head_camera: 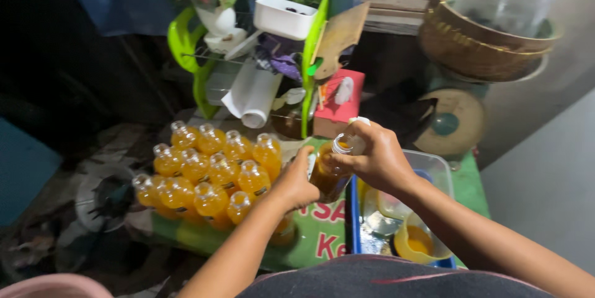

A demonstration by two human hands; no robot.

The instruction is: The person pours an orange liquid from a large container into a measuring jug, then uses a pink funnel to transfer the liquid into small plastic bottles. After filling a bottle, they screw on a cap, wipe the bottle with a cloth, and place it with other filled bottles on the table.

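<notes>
My left hand (296,181) grips the body of a small clear bottle (327,177) filled with orange liquid, held tilted above the table. My right hand (374,154) is closed around the bottle's neck and top, with a white cap edge showing above the fingers. Just left of my hands stand several more bottles of orange liquid (207,171), packed together in rows without caps.
A blue tray (353,223) at the right holds a clear tub (434,165) and a yellow jug (421,242) with orange liquid. Behind stand a green dish rack (310,56), a red tissue box (338,103), a weighing scale (455,121) and a woven basket (477,44).
</notes>
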